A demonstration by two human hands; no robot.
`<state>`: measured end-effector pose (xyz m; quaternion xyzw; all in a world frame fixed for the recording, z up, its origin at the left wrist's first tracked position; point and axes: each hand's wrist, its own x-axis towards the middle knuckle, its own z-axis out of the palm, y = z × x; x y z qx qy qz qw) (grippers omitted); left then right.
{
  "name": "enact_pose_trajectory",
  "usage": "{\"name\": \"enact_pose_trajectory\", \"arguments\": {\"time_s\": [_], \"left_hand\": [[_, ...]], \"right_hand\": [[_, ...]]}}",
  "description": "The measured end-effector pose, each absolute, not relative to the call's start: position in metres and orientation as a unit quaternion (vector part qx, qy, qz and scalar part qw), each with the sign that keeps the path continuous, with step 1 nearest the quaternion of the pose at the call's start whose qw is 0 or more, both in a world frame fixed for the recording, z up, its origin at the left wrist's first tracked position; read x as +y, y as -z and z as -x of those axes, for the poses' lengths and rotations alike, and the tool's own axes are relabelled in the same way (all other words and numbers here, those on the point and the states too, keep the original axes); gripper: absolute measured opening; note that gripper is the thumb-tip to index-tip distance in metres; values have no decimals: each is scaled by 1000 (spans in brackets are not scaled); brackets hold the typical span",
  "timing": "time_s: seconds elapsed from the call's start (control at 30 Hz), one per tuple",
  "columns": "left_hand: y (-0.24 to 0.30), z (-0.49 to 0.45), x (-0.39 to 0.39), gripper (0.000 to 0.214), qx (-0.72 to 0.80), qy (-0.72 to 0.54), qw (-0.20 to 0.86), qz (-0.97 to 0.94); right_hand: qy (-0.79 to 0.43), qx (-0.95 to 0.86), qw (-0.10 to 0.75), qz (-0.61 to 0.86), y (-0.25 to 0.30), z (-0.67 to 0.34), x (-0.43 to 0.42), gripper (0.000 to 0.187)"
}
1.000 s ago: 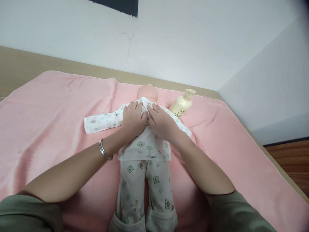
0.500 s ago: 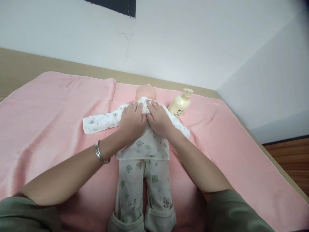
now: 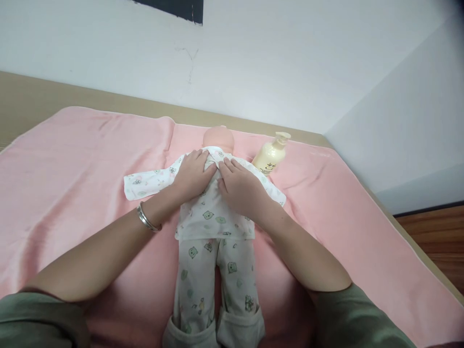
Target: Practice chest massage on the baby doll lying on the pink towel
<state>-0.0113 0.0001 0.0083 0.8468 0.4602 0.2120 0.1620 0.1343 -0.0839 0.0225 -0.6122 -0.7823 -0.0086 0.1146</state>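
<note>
A tan wooden table stands against the white wall, nearly all of it covered by a pink blanket. On the blanket a doll in printed pyjamas lies lengthwise, head toward the wall, and a cream pump bottle lies just beside its shoulder

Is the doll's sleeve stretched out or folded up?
Stretched out: the sleeve lies flat and straight on the pink blanket.
</note>
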Motion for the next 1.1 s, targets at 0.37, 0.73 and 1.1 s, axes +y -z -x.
{"name": "enact_pose_trajectory", "arguments": {"time_s": [0.37,0.73,1.1], "left_hand": [[0,-1,-42,43,432,-233,89,-867],[6,16,7,32,437,-217,115,-865],[-8,5,-24,26,419,-200,91,-881]], "right_hand": [[-65,-724,138,673,-13,-152,-45,64],[-3,-758,108,643,-16,-128,-81,62],[-19,-738,98,667,-9,-149,-55,67]]}}
